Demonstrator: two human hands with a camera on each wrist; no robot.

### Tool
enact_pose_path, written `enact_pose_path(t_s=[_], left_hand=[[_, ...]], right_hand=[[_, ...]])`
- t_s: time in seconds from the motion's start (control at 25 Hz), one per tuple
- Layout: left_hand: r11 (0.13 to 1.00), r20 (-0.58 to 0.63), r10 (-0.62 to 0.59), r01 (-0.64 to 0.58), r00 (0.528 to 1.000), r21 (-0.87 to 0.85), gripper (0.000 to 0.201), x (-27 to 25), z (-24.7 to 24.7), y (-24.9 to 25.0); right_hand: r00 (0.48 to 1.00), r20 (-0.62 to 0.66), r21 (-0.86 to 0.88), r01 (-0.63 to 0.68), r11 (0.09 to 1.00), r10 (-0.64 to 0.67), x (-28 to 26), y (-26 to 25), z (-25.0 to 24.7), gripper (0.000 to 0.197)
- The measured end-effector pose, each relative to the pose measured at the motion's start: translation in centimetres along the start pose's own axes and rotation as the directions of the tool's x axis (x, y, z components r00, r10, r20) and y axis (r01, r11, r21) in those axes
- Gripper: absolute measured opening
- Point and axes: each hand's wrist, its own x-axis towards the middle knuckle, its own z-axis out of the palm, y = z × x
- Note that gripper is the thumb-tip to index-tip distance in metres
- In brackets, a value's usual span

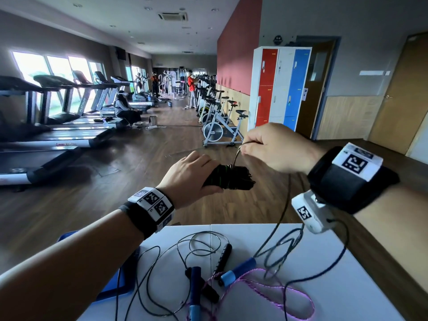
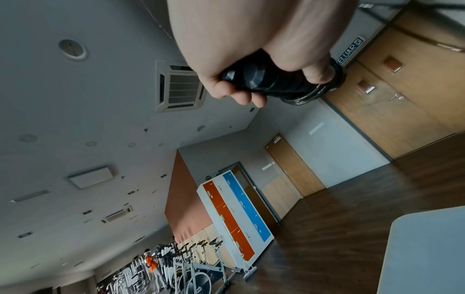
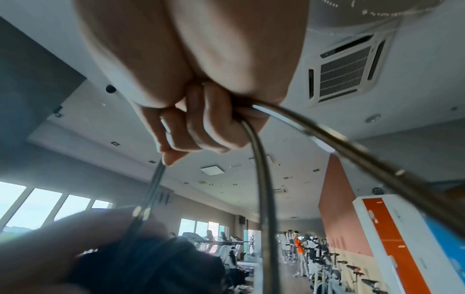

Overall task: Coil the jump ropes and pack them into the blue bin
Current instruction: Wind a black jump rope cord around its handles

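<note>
Both hands work aloft: left hand (image 1: 188, 176) fingers clamp the handles (image 1: 228, 178) crosswise; right hand (image 1: 276, 148), up-right, pinches the cord (image 1: 237, 156).

It was a gym: treadmills (image 1: 46, 117) stood in a row under the windows (image 1: 58, 72), exercise bikes (image 1: 220, 126) lined the red wall (image 1: 238, 47), weight machines (image 1: 173, 82) filled the far end, and coloured lockers (image 1: 278, 86) stood near a wooden door (image 1: 398, 93).

The blue bin (image 1: 115, 283) is mostly hidden behind the left forearm; the pink rope (image 1: 278, 295) runs off the bottom edge
</note>
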Motion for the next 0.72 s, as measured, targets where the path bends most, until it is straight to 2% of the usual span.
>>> enact_pose_path(t_s=[0.24, 0.36, 0.52, 0.6, 0.72], left_hand=[[0.993, -0.035, 0.1, -0.102, 0.994, -0.059, 0.067, -0.2, -1.0, 1.9], [0.986, -0.047, 0.129, -0.133, 0.991, -0.099, 0.068, -0.2, -1.6, 2.7], [0.973, -0.01, 0.128, -0.128, 0.992, -0.191, 0.068, -0.2, -2.4, 2.6], [0.965, -0.004, 0.119, -0.117, 0.993, -0.236, 0.067, -0.2, -2.5, 2.6], [0.958, -0.038, 0.075, -0.082, 0.996, -0.273, 0.066, 0.6, -2.7, 2.5]], right_hand=[[1.0, 0.017, -0.039, -0.011, 0.999, 0.012, 2.9, 3.2, 0.1, 0.016], [0.998, 0.041, 0.046, -0.053, 0.998, 0.051, 3.4, 5.1, 1.1, 0.017], [0.997, 0.0, 0.204, -0.079, 0.976, 0.08, 3.1, 7.6, 4.0, 0.017], [0.99, 0.011, 0.434, -0.129, 0.892, 0.138, 2.2, 8.3, 5.9, 0.028], [0.963, 0.104, 0.741, -0.243, 0.626, 0.25, 0.1, 8.1, 9.9, 0.024]])
